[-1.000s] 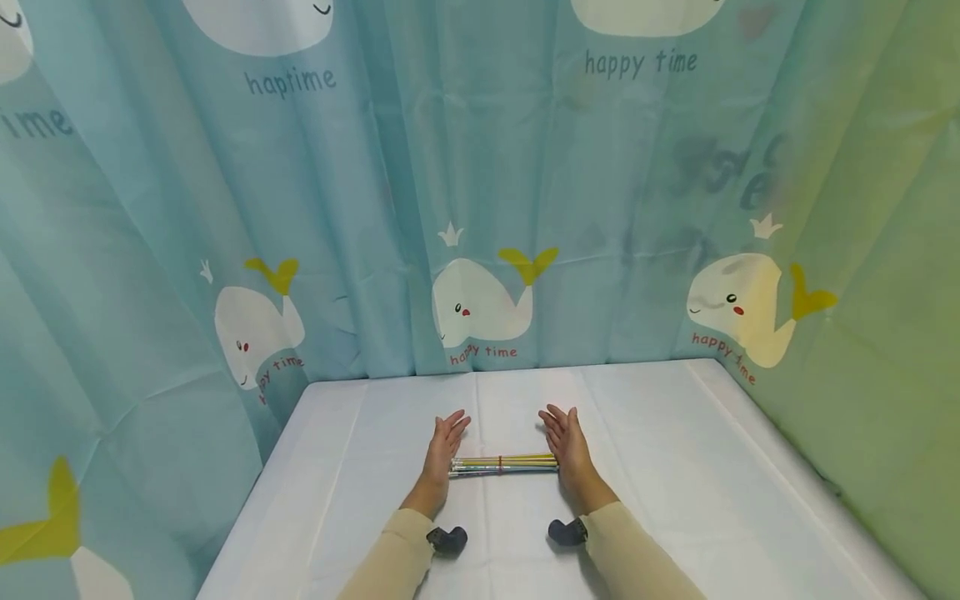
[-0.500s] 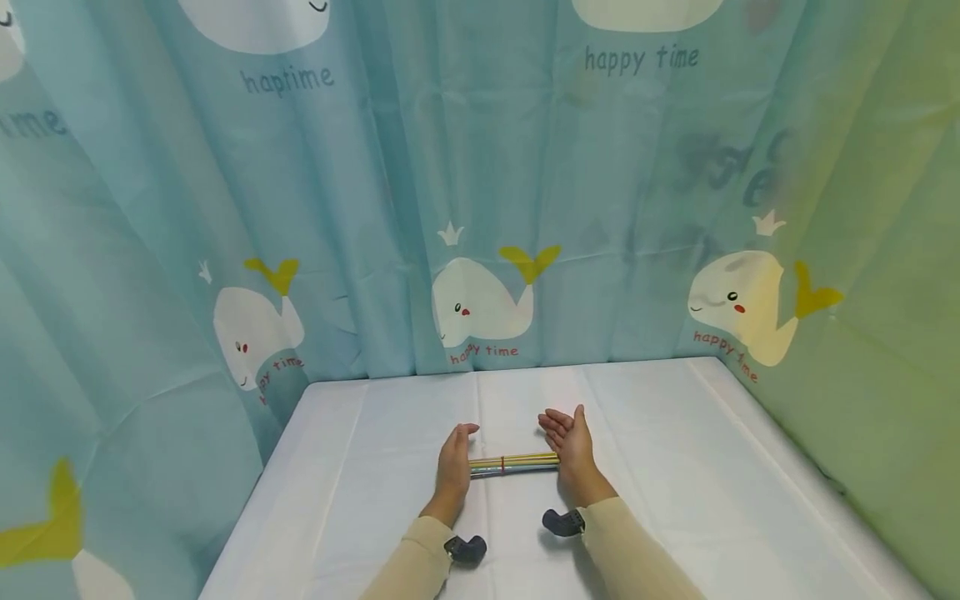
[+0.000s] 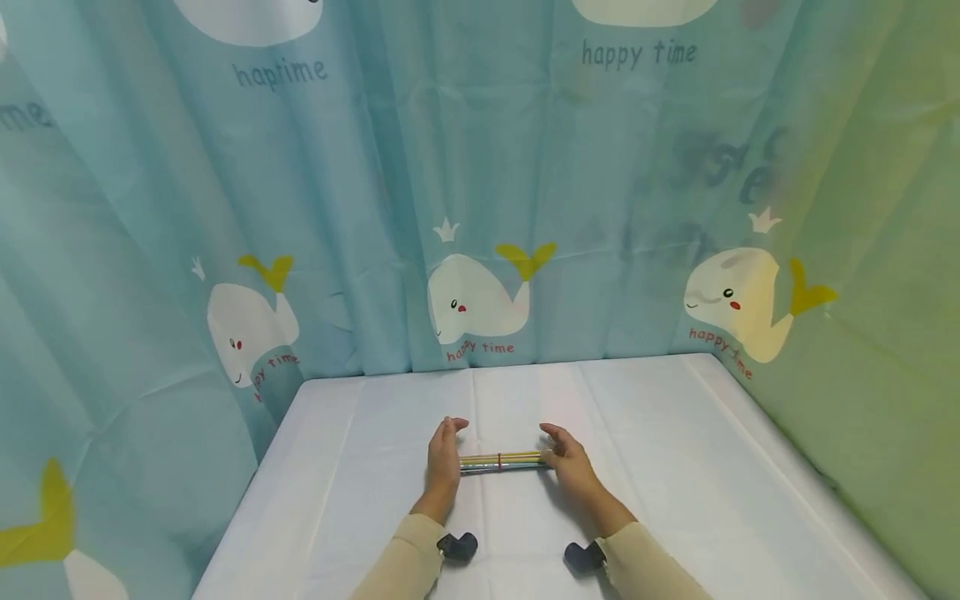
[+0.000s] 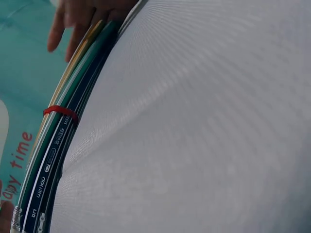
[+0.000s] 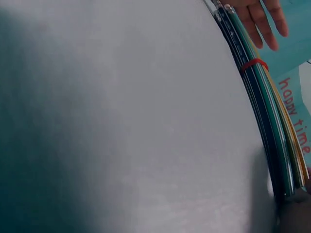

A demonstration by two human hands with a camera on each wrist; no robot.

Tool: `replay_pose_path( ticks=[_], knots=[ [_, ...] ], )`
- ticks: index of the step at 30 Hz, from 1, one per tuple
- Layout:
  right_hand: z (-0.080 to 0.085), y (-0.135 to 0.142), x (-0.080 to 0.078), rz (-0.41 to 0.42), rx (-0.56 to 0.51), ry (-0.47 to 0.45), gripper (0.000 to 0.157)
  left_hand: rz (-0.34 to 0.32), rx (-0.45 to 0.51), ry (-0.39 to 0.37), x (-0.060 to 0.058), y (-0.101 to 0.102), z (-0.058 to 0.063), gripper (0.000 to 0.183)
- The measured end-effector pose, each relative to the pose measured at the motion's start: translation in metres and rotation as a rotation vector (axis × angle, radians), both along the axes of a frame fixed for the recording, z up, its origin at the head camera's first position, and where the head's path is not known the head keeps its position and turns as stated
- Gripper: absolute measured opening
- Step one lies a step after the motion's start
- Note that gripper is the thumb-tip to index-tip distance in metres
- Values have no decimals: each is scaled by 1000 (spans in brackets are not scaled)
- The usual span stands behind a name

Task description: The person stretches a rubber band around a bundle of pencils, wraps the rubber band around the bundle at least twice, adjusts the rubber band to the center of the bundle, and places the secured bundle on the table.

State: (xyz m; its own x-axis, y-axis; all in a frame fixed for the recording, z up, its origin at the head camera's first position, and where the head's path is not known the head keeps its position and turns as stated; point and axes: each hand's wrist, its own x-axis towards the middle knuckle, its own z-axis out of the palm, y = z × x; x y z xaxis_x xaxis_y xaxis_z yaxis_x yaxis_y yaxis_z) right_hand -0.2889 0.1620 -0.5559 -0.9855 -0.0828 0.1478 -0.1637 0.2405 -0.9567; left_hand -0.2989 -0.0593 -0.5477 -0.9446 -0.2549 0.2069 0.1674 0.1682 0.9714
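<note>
A bundle of pencils (image 3: 501, 462) lies crosswise on the white table, bound near its middle by a red rubber band (image 4: 60, 112). Yellow, green and dark blue barrels show in the left wrist view, with printing on a dark blue one. At the bundle's left end, my left hand (image 3: 444, 458) stands on edge, its palm against the pencil ends. My right hand (image 3: 573, 467) is at the other end, thumb overlapping the pencil tips and fingers bent inward beyond them. Extended fingers (image 4: 57, 31) of the right hand show beside the pencils in the left wrist view.
The table (image 3: 660, 500) has a white cover with fold lines. A blue-green curtain (image 3: 375, 208) printed with whales hangs along its back and left edges, turning greener on the right. Dark wrist devices (image 3: 459, 547) sit at both beige sleeves (image 3: 401, 562).
My left hand has shifted right and then slightly back left, staying at the bundle's end. My right hand has turned inward, bringing its thumb over the right ends. The bundle has moved slightly.
</note>
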Motion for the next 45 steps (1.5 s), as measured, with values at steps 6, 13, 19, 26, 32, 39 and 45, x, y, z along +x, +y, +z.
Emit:
replay_pose_path(
  ticks=[6, 13, 19, 26, 32, 39, 45],
  knots=[
    [-7, 0, 2, 59, 314, 116, 42, 28, 40, -8, -1, -2, -2, 56],
    [-8, 1, 1, -73, 287, 153, 32, -42, 111, -78, 2, -1, -4, 59],
    [-7, -6, -2, -238, 311, 124, 23, -87, 14, -55, 4, 3, -9, 47],
    [-6, 1, -2, -28, 215, 102, 38, -55, 20, -66, 1, 3, -9, 22],
    [-1, 22, -5, 50, 444, 60, 56, 1, 5, -70, -3, -6, -7, 18],
    [3, 31, -9, 141, 617, 150, 33, -53, 35, -111, 3, -3, -6, 19],
    [4, 31, -14, 115, 575, 140, 25, -80, 7, -91, 3, 0, -6, 22]
  ],
)
